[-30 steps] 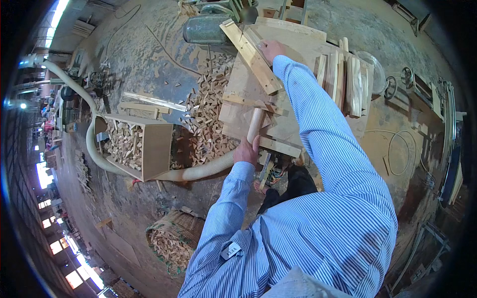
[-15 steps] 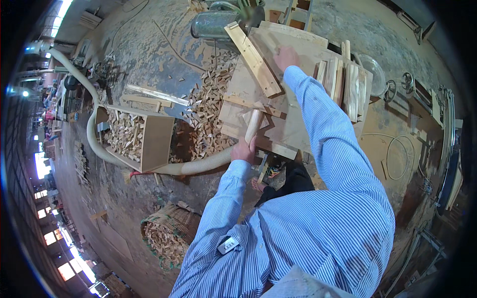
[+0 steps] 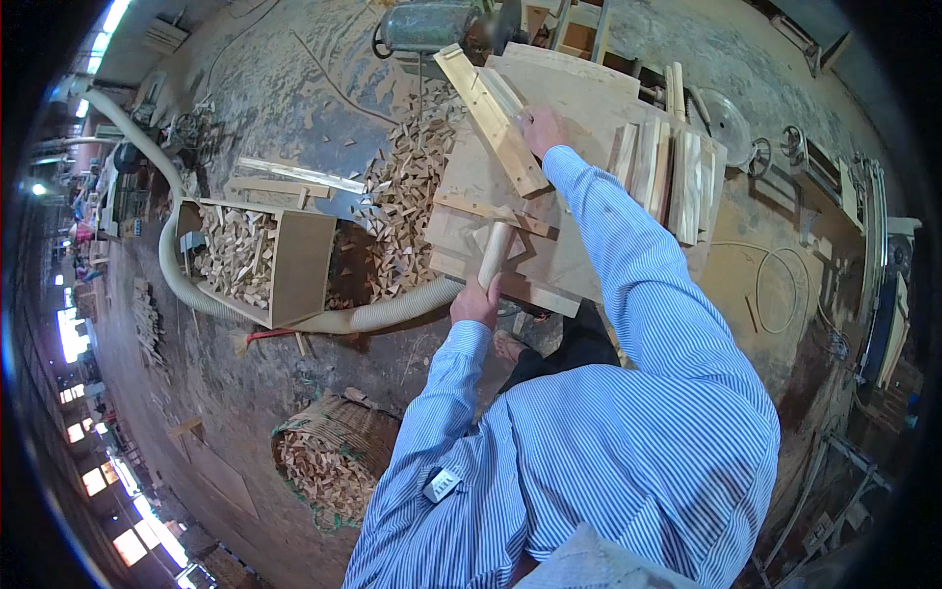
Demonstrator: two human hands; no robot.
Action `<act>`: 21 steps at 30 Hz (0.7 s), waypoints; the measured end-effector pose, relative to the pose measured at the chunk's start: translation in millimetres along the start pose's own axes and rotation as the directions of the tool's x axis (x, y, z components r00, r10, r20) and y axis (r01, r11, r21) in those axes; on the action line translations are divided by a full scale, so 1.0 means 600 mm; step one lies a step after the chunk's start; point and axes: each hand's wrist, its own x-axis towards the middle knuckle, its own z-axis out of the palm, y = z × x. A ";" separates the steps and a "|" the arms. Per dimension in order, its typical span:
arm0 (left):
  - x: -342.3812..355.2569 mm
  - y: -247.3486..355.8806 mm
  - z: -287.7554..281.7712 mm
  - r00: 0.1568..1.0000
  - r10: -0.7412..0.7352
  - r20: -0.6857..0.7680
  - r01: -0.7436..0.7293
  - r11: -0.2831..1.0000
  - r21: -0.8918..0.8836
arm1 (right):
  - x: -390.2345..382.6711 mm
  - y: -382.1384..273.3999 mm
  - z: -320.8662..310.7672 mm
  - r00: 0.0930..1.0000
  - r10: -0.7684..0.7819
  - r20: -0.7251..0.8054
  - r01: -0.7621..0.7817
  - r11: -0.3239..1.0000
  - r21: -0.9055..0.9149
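My left hand (image 3: 475,302) is wrapped round the lower end of a thick round wooden handle (image 3: 496,251). The handle's upper end meets a flat wooden crosspiece (image 3: 463,206) on the worktable (image 3: 589,110). My right hand (image 3: 543,130), farther off, grips the near end of a pale wooden strip (image 3: 502,90). That strip lies along the right side of a thick slanted board (image 3: 491,118). To the right of my right forearm, several cut wooden pieces (image 3: 692,187) lie side by side on the tabletop.
A green motor (image 3: 424,27) stands at the far edge. Triangular offcuts (image 3: 400,187) are heaped left of the table. Beyond them are a wooden box (image 3: 302,267) of offcuts and a ribbed hose (image 3: 392,310). A wicker basket (image 3: 368,432) of scraps sits lower left.
My right hand has moved left, up to the slanted board, bringing the wooden strip against its side. My left hand still holds the handle. The view has shifted slightly.
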 end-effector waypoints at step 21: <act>0.015 0.008 -0.004 1.000 -0.012 0.021 0.012 1.000 -0.026 | 0.111 -0.023 0.030 0.996 -0.091 -0.026 0.092 0.995 0.026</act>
